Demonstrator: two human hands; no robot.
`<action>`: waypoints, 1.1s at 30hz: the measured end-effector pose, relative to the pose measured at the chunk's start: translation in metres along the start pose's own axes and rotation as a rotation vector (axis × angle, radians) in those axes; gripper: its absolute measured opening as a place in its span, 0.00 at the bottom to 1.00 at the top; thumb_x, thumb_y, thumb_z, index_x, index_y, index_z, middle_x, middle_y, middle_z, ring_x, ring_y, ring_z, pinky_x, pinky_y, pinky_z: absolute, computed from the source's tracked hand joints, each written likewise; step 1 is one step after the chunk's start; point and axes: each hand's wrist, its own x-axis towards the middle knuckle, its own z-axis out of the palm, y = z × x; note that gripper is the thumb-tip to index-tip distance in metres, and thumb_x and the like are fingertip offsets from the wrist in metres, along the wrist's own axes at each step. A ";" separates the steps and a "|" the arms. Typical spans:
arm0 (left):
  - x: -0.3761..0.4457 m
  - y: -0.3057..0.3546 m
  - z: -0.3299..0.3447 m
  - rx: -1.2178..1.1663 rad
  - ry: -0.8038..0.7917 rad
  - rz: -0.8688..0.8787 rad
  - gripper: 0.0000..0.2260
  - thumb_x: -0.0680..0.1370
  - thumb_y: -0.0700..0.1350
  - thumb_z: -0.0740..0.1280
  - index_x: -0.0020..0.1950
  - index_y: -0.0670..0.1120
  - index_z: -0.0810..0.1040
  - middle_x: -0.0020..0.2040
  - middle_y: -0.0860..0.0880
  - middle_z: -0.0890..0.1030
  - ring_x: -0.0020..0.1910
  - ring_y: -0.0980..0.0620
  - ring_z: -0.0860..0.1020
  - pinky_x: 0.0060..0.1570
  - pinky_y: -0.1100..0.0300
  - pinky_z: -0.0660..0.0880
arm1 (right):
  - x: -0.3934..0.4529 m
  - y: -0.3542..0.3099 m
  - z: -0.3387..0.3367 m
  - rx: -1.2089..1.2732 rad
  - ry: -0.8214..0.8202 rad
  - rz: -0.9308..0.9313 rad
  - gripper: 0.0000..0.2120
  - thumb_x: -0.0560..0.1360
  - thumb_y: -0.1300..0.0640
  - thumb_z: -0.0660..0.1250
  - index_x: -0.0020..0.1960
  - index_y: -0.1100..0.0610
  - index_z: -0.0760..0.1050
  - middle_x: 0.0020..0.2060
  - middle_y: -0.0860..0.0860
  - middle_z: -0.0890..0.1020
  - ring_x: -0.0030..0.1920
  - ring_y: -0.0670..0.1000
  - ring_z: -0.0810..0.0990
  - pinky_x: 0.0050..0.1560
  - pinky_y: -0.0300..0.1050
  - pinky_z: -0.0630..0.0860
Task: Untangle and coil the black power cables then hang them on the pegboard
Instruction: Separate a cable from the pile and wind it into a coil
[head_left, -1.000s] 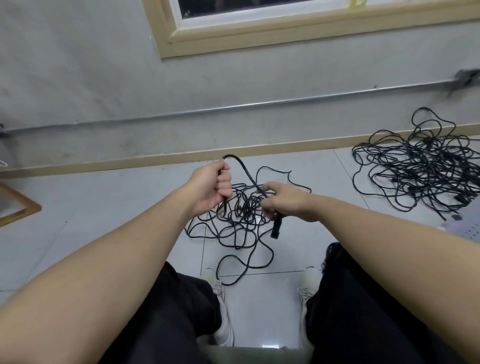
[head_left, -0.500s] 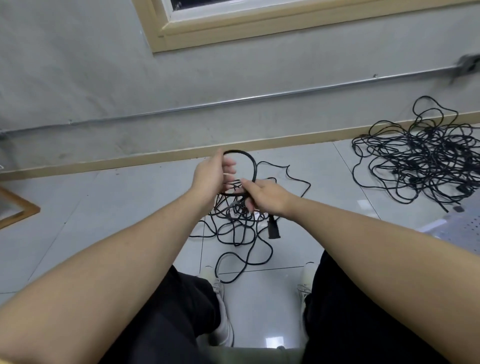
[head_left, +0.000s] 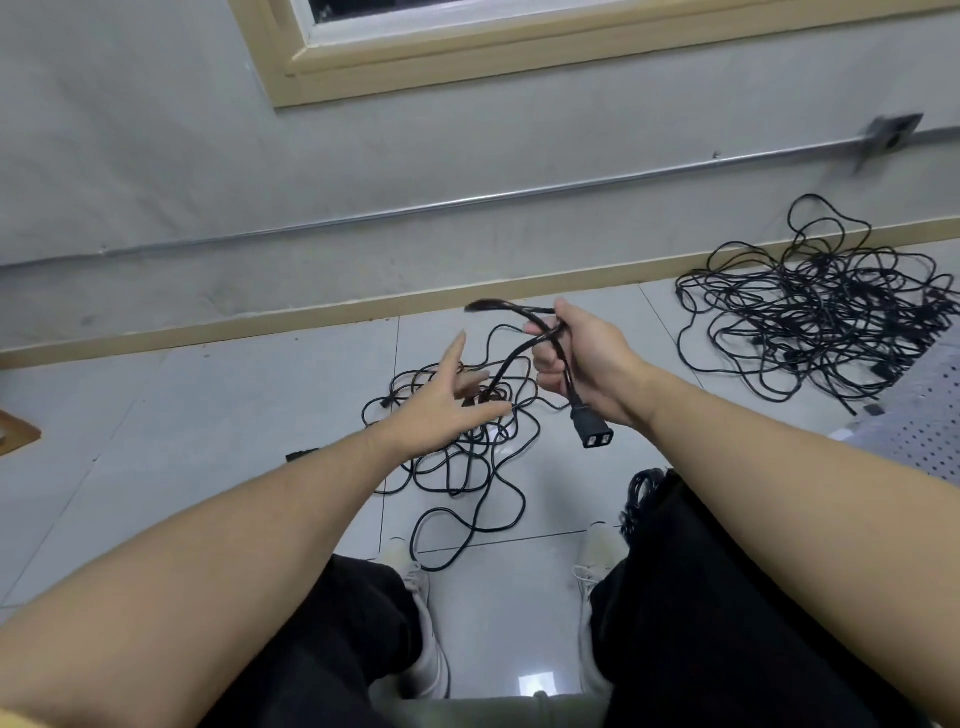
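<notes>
Above the cable tangle (head_left: 457, 447), my right hand (head_left: 582, 364) grips one looped cable (head_left: 519, 353); my left hand (head_left: 441, 410) hangs open; coiling barely begun, nothing hung.

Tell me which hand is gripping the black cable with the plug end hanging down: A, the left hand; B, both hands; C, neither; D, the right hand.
D: the right hand grips the looped cable, its plug hanging below the fist, while the left hand is spread open, holding nothing.

Black cables (head_left: 457, 452), pale grey tiles (head_left: 218, 415), perhaps white perforated pegboard (head_left: 919, 436)
</notes>
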 end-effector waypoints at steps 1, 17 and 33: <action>0.001 -0.004 0.002 0.062 -0.059 -0.065 0.46 0.74 0.63 0.73 0.83 0.58 0.48 0.71 0.57 0.75 0.68 0.58 0.75 0.69 0.57 0.69 | -0.001 -0.002 -0.002 0.055 -0.003 0.007 0.23 0.87 0.46 0.49 0.47 0.59 0.73 0.23 0.50 0.68 0.22 0.46 0.62 0.25 0.37 0.61; -0.002 0.012 -0.020 0.180 0.079 -0.055 0.06 0.82 0.46 0.63 0.58 0.52 0.70 0.34 0.52 0.72 0.31 0.52 0.68 0.32 0.57 0.65 | -0.003 0.006 -0.043 -1.216 0.228 -0.041 0.24 0.75 0.36 0.70 0.50 0.55 0.66 0.33 0.51 0.72 0.30 0.51 0.69 0.33 0.46 0.66; -0.028 -0.017 -0.059 0.183 -0.119 -0.184 0.04 0.81 0.40 0.68 0.47 0.45 0.76 0.33 0.48 0.81 0.40 0.51 0.79 0.53 0.54 0.70 | -0.003 0.004 -0.037 -1.169 0.134 -0.306 0.22 0.82 0.42 0.62 0.41 0.58 0.75 0.26 0.47 0.74 0.28 0.47 0.73 0.36 0.43 0.70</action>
